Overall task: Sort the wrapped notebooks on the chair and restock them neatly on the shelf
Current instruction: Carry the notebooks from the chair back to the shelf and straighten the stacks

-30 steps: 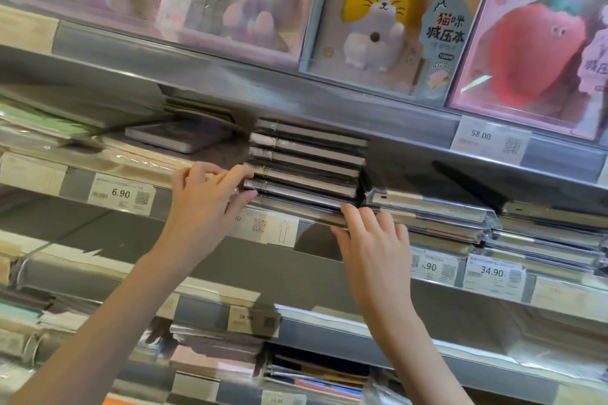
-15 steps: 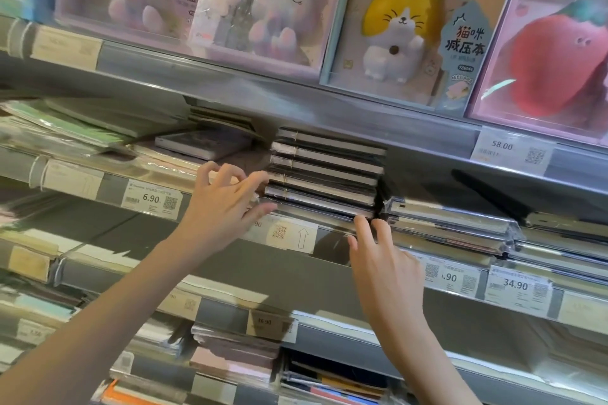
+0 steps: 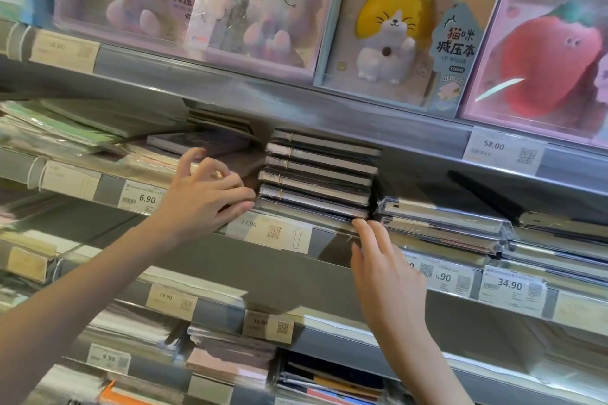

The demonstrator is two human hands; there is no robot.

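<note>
Notebooks (image 3: 317, 176) in clear wrap, dark-covered and about six high, lie flat in a stack on the shelf (image 3: 332, 242), their spines facing out at its front edge. The stack leans a little, each book set slightly further right than the one below. The left hand (image 3: 200, 197) rests at the stack's left side with its fingers spread loosely; the fingertips (image 3: 245, 205) touch the lower left corner of the bottom books, and the hand grips nothing. The right hand (image 3: 385, 268) reaches up from below with the fingers straight and close together, their tips at the shelf's front edge, just under the stack's right corner; it holds nothing either.

Just right of the stack, along the same front edge, lies a lower pile of wrapped books (image 3: 441, 217) with silvery covers, touching or nearly touching the stack; the glare on the wrap makes it hard to tell which. Behind the left hand, further back on the shelf, a single flat grey book (image 3: 197, 141) lies on its own. A price tag (image 3: 269, 232) with a printed arrow sits on the shelf's front rail between the two hands. On the shelf above, boxed notebooks stand upright, one with a yellow and white cat (image 3: 391, 33) and one with a red strawberry (image 3: 543, 59).
</note>
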